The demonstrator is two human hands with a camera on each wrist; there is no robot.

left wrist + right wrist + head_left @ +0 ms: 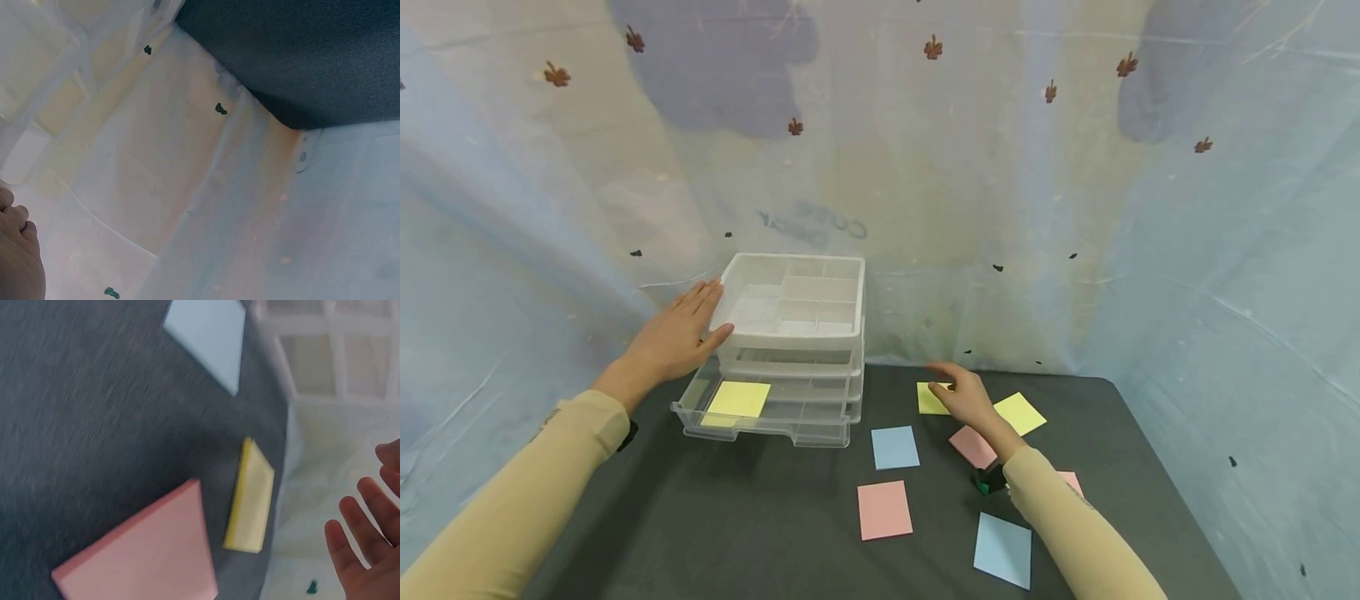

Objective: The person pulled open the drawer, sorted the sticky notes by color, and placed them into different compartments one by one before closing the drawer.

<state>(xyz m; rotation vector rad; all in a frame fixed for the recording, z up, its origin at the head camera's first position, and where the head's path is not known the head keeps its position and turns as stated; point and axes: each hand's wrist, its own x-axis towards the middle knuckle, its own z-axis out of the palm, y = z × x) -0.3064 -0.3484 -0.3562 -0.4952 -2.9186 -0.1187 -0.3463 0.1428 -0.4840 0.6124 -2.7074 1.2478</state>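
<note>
Left hand (676, 335) straight-fingered against left side of white translucent plastic drawer unit (786, 342); right hand (966, 402) loose, grasping nothing, by yellow square paper pad (929, 403) near tabletop (775, 533) back edge; pad likely light, firm; pinch opposite edges.

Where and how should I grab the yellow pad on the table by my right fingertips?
Probably pinch the yellow pad by its left and right edges, your right hand coming down from above, thumb on one, fingers on the other. It lies flat on the dark table, hiding its underside, but the right wrist view shows a side with some thickness.
</note>
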